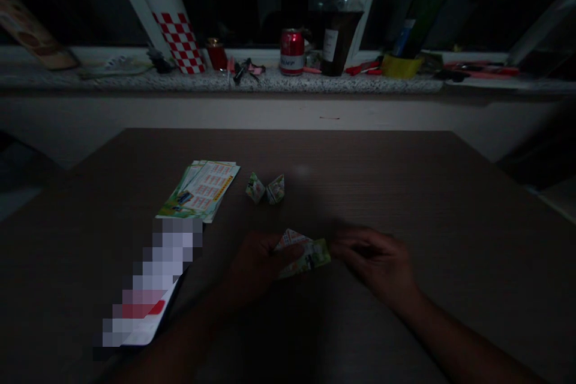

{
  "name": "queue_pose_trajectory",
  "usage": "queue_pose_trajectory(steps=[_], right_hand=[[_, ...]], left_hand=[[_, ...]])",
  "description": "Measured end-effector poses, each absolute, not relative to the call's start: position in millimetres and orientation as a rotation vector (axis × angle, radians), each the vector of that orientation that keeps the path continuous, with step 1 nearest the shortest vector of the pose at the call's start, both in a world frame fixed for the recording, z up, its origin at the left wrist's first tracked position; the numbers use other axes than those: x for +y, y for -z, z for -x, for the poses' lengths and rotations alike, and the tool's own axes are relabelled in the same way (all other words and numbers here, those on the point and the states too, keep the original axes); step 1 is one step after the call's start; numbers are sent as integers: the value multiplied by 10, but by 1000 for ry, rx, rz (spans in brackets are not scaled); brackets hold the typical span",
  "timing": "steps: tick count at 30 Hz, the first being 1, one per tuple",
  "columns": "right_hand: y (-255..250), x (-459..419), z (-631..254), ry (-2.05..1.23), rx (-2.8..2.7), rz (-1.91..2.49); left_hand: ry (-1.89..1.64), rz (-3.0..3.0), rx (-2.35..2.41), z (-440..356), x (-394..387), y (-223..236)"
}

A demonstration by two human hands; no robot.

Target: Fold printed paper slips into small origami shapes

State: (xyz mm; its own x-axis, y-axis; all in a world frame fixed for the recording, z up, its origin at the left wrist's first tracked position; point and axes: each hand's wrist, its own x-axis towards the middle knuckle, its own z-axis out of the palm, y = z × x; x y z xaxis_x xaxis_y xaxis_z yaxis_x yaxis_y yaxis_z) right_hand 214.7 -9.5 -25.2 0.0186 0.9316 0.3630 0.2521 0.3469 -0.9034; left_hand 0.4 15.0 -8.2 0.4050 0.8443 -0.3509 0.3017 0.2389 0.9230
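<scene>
My left hand (256, 261) pinches a folded piece of printed paper (310, 259), its thumb lying across the top. The paper shows green areas and a calendar grid, and one flap rises to a point. My right hand (375, 255) is curled, thumb and fingers drawn together at the paper's right end. Dim light and blur hide whether those fingertips touch the paper or hold anything. Beyond the hands, two small folded paper pieces (255, 188) stand side by side. To their left lies a stack of printed calendar sheets (207, 186).
A phone-like device with a lit, pixelated screen (153, 288) lies at the left of the brown table (382, 174). Along the stone windowsill (252, 81) stand a red-and-white checked bottle (177, 36), a red can (292, 51), a dark container (337, 42) and a green bottle (425, 6).
</scene>
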Motion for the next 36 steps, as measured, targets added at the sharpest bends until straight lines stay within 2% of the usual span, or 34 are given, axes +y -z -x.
queue_pose_trajectory(steps=[3, 8, 18, 31, 36], right_hand=[[229, -101, -2175, -582, -1695, 1009], [241, -116, -2135, -537, -1788, 994], [168, -137, -2055, -812, -1812, 1123], [182, -186, -2069, -917, -1931, 1192], [246, -186, -2070, -1171, -1774, 1187]], left_hand=[[-531, -1372, 1177, -6, 149, 74], [-538, -1413, 1137, -49, 102, 93], [-551, -1432, 1065, -62, 76, 70], [-472, -1239, 940, -53, 97, 110], [-476, -1176, 911, -32, 118, 118]])
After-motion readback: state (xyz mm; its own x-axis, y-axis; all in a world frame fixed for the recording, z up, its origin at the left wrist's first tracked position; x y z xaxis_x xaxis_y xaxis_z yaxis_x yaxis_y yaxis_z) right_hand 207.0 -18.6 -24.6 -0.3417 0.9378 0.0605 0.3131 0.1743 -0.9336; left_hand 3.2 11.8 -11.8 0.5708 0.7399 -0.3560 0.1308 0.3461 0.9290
